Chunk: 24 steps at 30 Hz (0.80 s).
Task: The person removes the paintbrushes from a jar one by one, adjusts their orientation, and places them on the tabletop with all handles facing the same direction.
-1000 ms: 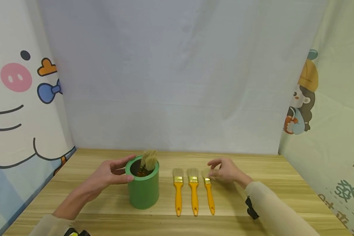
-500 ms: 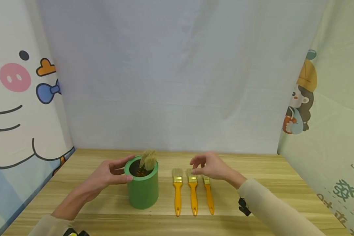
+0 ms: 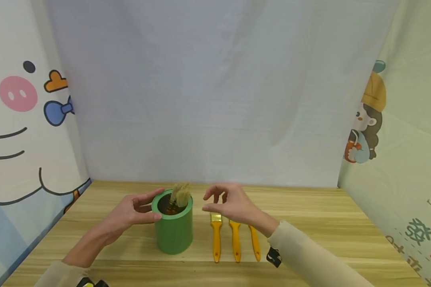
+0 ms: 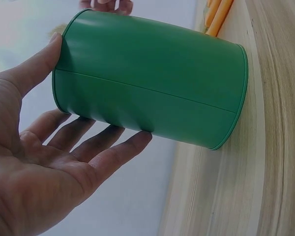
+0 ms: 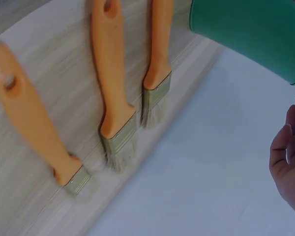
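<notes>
My left hand (image 3: 138,209) holds the left side of a green cylindrical pot (image 3: 174,236), thumb at the rim and fingers along the wall in the left wrist view. Light bristles of paintbrushes (image 3: 181,195) stick up out of the pot. To its right lie three yellow-handled paintbrushes in a row: a left one (image 3: 216,241), a middle one (image 3: 236,242) and a smaller right one (image 3: 255,244). My right hand (image 3: 230,203) hovers with loosely bent fingers over their bristle ends, holding nothing. It hides the bristles in the head view; the right wrist view shows them.
The pot and brushes are on a wood-grain table (image 3: 291,199). A pale cloth (image 3: 215,99) hangs behind its back edge, with printed cloths (image 3: 14,159) at the left and right sides.
My right hand has moved left from beside the right brush, over the row, to above the left brush near the pot. My left hand, the pot and the brushes have stayed put.
</notes>
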Motion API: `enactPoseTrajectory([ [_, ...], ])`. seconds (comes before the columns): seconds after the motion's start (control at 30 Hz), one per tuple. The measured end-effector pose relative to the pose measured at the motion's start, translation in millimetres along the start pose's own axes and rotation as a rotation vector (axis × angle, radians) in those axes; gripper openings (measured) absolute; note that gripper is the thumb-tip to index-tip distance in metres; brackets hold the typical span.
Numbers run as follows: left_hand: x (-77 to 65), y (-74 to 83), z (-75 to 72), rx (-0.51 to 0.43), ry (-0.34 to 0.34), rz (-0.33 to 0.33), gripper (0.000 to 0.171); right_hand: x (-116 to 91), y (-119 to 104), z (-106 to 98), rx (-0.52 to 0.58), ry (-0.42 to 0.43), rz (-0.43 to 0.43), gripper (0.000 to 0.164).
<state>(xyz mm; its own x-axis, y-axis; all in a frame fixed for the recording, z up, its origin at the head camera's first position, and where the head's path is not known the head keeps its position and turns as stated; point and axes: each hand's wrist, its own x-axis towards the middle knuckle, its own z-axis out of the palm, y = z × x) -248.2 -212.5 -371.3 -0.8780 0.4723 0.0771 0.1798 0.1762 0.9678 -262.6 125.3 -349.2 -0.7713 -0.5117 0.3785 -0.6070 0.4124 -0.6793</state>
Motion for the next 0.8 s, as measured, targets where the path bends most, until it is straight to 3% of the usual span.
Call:
enactPoseTrajectory([
  [0.23, 0.0, -0.2, 0.0, -0.004, -0.002, 0.003, 0.081, 14, -12, 15, 0.018, 0.005, -0.104, 0.022],
  [0.63, 1.0, -3.3, -0.6, 0.010, -0.002, 0.017, 0.079, 26, -24, 37, -0.007, 0.084, -0.111, 0.035],
  [0.8, 1.3, -4.0, -0.2, 0.004, -0.004, 0.022, 0.079, 28, -27, 43, -0.010, 0.080, -0.125, 0.038],
])
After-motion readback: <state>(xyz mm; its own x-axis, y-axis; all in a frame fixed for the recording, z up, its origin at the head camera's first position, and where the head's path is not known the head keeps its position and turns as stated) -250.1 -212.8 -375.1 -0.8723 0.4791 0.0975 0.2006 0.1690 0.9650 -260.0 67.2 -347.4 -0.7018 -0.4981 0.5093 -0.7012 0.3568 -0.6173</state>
